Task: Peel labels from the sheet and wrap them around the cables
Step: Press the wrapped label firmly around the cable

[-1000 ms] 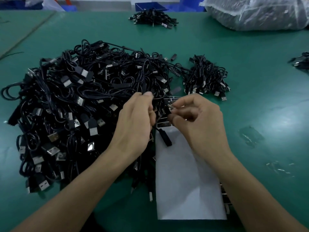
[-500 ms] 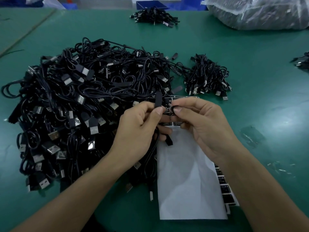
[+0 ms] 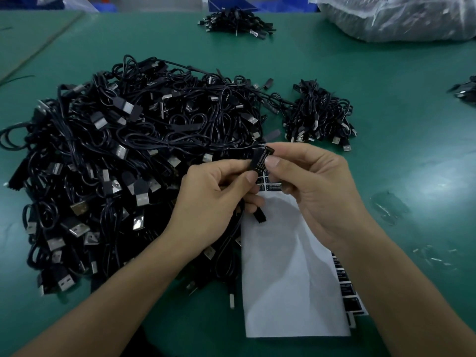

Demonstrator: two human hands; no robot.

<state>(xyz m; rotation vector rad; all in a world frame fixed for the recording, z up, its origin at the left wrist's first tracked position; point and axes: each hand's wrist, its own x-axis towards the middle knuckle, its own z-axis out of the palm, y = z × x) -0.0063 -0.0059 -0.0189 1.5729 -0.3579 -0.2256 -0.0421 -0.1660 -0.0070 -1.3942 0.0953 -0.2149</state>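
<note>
1. A green mat (image 3: 386, 86) covered the whole worktable.
2. A large clear plastic bag (image 3: 401, 19), stuffed with dark contents, lay at the far right.
3. A blue bin (image 3: 231, 3) stood at the far edge, near the middle.
4. Crumpled scraps of clear film (image 3: 391, 207) lay on the mat at the right.

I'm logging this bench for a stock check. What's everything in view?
table: one, green, under everything
pile: one, black cables, left
near bundle: one, black, right of pile
far bundle: one, black, top centre
edge bundle: one, black, right edge
sheet: one, white, front centre
bag: one, clear, top right
bin: one, blue, top centre
scraps: several, clear, right
cable: one, black, in left hand
label: one, black, between fingertips
left hand: holds cable
right hand: pinches label
</note>
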